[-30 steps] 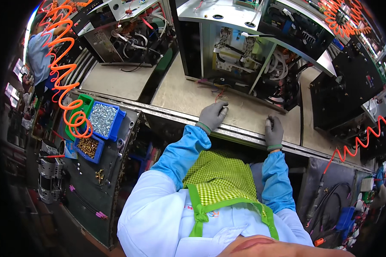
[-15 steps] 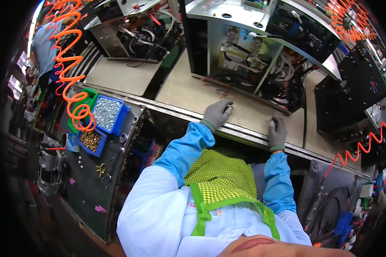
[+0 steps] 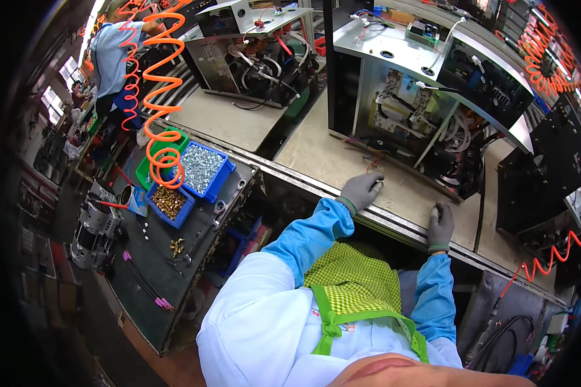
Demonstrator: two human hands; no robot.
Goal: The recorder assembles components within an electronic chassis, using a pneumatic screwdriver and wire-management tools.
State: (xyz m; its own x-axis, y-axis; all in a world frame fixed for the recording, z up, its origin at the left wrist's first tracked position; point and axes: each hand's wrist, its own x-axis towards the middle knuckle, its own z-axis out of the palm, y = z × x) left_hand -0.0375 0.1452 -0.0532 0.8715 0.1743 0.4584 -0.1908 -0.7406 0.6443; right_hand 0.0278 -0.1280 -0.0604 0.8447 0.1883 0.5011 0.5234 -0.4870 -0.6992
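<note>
Grey gloves cover both hands, with blue sleeves behind them. My left hand (image 3: 363, 191) rests at the near edge of a pale work board (image 3: 303, 145), its fingers slightly bent and a little apart from the thumb. Just beyond it, thin loose wires (image 3: 374, 161) hang from an open machine cabinet (image 3: 400, 109) with exposed wiring and a metal top. My right hand (image 3: 441, 226) lies on the same metal-edged rim farther right, thumb and fingers loosely apart. Nothing shows in either hand.
On a dark side table (image 3: 148, 258) at left are a blue bin of silvery fasteners (image 3: 201, 169), a blue bin of brass parts (image 3: 169, 202) and black cables with pink ends (image 3: 145, 280). Orange coiled hoses (image 3: 164, 84) hang above. A person (image 3: 113, 55) stands far left.
My view has swung left, so the scene sits farther right and lower. More of the side table and the other person shows. Both hands stay at the board's edge.
</note>
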